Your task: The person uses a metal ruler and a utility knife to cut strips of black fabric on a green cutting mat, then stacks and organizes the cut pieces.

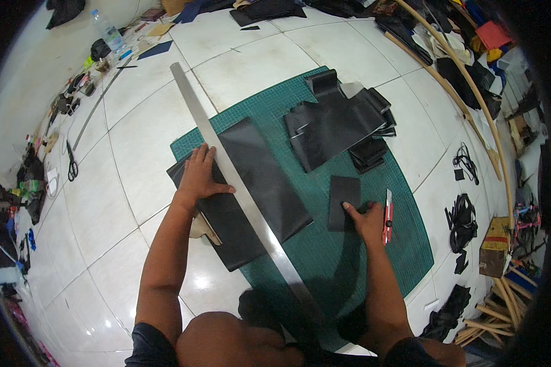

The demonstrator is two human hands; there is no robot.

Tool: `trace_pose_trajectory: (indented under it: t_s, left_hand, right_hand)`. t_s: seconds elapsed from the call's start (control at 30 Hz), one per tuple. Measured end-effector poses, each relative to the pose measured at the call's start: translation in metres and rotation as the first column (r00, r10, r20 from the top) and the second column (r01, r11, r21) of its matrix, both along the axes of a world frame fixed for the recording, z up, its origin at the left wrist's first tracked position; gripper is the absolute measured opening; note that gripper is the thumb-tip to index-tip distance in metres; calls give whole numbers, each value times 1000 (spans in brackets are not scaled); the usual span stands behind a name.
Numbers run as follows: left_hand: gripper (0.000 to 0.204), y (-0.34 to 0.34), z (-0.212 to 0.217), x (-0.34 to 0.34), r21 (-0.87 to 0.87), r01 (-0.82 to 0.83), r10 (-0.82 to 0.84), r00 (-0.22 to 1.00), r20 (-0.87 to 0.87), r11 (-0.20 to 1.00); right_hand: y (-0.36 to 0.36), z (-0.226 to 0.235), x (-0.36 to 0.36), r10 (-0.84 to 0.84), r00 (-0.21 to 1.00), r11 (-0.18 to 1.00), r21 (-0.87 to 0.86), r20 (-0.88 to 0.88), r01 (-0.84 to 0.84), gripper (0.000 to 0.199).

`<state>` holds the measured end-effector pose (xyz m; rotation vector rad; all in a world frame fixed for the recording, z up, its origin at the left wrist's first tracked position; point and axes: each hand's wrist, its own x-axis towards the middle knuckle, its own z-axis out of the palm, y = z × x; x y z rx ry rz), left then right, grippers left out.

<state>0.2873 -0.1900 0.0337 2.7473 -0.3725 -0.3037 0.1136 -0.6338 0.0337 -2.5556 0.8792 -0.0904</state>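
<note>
A long steel ruler (228,167) lies slantwise over a large sheet of black leather-like material (260,177). My left hand (199,177) is spread flat on the sheet's left part, with fingertips and thumb against the ruler's left edge. To the right, my right hand (366,220) has its fingers bent and its thumb on a small black rectangular piece (344,186), gripping its right side; the fingers' undersides are hidden. A red utility knife (389,214) lies just right of those fingers. Beneath everything is a green cutting mat (404,244).
Stacked black strips (337,125) cover the mat's far right. A beige-handled object (208,227) sticks out beside the black sheet. Scissors (72,164) lie on the white tiles at left. Cord bundles (462,223), a box (496,248) and wooden poles (471,116) line the right.
</note>
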Motion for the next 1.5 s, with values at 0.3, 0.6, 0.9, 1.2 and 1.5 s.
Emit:
trace_pose_trajectory:
  t_s: [0.3, 0.6, 0.9, 1.2, 1.5]
  left_hand:
    - [138, -8, 7, 3, 20, -26, 27, 999, -40, 999]
    - [142, -11, 17, 1, 94, -47, 57, 993, -103, 995]
    - [143, -12, 19, 2, 125, -46, 60, 992, -112, 991]
    - [141, -12, 20, 4, 127, -53, 66, 993, -102, 990]
    - [139, -14, 18, 4, 118, -88, 97, 992, -75, 989]
  right_hand:
    - [-26, -5, 2, -67, 995, 856, 517, 75, 18, 44]
    - [92, 64, 92, 221, 951, 688, 658, 214, -308, 29]
    - [147, -22, 126, 420, 872, 717, 498, 250, -488, 28]
    - [154, -25, 120, 446, 848, 751, 394, 288, -529, 28]
    - [152, -20, 123, 535, 791, 750, 266, 296, -606, 30]
